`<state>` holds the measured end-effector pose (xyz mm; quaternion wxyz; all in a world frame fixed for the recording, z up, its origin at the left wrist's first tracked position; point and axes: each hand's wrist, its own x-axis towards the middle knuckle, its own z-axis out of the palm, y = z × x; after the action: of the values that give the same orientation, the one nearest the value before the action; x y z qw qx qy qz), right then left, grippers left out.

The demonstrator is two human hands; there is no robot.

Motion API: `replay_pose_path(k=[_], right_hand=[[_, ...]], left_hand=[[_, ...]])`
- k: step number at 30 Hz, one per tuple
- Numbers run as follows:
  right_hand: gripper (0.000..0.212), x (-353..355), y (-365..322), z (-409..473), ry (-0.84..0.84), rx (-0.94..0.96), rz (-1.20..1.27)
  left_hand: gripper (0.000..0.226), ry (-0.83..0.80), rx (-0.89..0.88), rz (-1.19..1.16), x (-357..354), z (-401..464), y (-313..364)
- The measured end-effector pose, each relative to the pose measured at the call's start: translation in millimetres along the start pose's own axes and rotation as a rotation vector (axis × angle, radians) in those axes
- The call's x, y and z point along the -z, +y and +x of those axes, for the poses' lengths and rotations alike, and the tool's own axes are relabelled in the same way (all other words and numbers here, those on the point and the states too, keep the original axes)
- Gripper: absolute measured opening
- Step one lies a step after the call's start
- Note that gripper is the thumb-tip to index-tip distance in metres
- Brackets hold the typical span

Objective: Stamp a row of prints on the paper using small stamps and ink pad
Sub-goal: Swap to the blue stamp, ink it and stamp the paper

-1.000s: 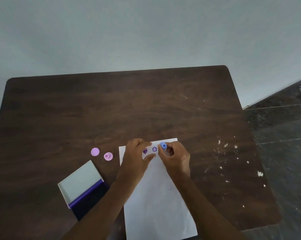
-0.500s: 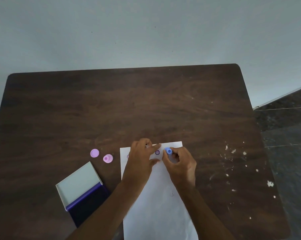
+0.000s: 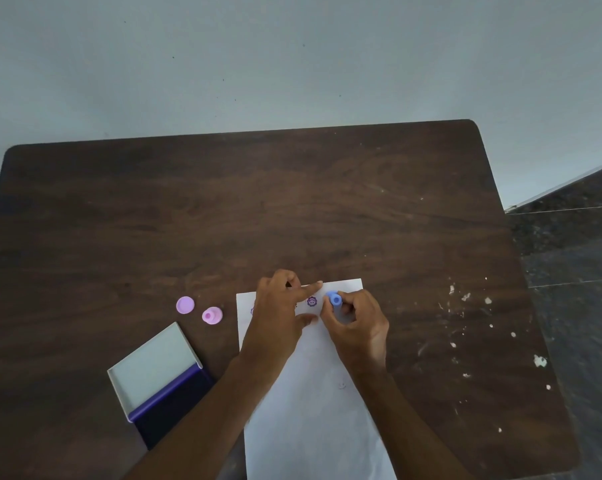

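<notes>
The small blue stamp (image 3: 334, 298) is pinched in my right hand (image 3: 356, 323), fingers curled round it near the far edge of the paper (image 3: 313, 410), just right of a round purple print (image 3: 312, 301). The stamp is tilted, with its round blue end turned up towards me and slightly left; whether its other end touches the sheet I cannot tell, since my fingers cover it. The paper is a long white sheet, its long axis running from me away towards the wall, leaning a little to the right at the far end. My left hand (image 3: 280, 317) lies on the sheet's far left part with fingers mostly straight, the index finger stretched out to the right along the far edge and the thumb lying lower, so the purple print sits between them; it grasps nothing. Part of another purple mark (image 3: 252, 310) peeps out at the left side of that hand. Left of the paper, on the dark wooden table (image 3: 223, 209), stand a pink stamp (image 3: 212, 315) and, just beyond it, a flat pink cap (image 3: 185, 304), apart from each other. Nearer to me on the left lies the ink pad (image 3: 175, 407), open, its pale lid (image 3: 154, 365) swung back away from me and the dark pad partly under my left forearm. White flecks (image 3: 488, 301) dot the table's right side.
</notes>
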<state>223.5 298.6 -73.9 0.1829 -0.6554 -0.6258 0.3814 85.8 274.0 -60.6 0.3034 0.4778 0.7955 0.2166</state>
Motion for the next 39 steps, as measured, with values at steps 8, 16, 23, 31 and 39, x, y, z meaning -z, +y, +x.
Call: replay_pose_path(k=[8,16,23,31,39], right_hand=[[0.043,-0.5,-0.5,-1.1,0.024,0.025,-0.009],[0.037,-2.5,-11.1,-0.1,0.026,-0.009,-0.096],[0.034,0.8,-16.3,-1.2,0.052,-0.005,-0.142],[0.03,1.6,-18.7,1.4,0.052,0.0,-0.141],[0.03,0.5,-17.1,1.9,0.05,-0.004,-0.151]], left_hand=[[0.041,0.026,-0.032,0.053,-1.2,-0.5,0.1],[0.041,0.051,-0.066,0.109,-1.2,-1.8,-0.6],[0.049,0.01,-0.106,0.154,3.4,-1.3,0.6],[0.046,0.071,-0.094,0.13,0.1,-1.0,0.0],[0.045,0.061,-0.063,0.132,-1.0,-2.3,1.2]])
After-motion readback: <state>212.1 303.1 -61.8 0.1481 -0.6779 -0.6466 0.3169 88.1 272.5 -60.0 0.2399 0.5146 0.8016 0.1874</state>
